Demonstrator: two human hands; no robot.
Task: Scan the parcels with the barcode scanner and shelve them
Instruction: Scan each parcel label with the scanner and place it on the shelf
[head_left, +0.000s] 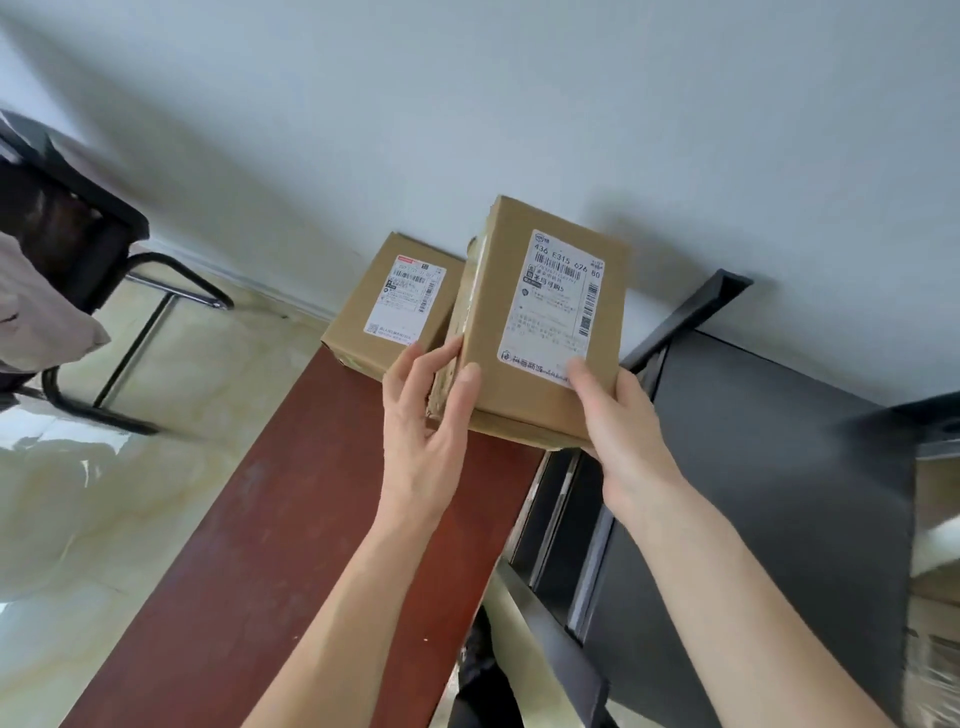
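Head view: both hands on one cardboard parcel (540, 332), label side up, probably so the barcode stays readable while it goes down. Left hand (426, 415) has its fingers along the parcel's left side face and the thumb against the near corner, a loose steadying grip, not a full wrap. Right hand (618, 421) has the thumb on the label's near edge and its fingers out of sight under the box, so it likely carries the weight. The parcel's near edge sits over the reddish-brown shelf board (270, 545); whether it already rests there is unclear. Just beyond the left hand's fingertips, a second labelled parcel (389, 306) lies flat on the board by the wall, and the held box looks lined up beside it. No scanner in view. Dark metal shelf frame (753, 467) runs under the right forearm.
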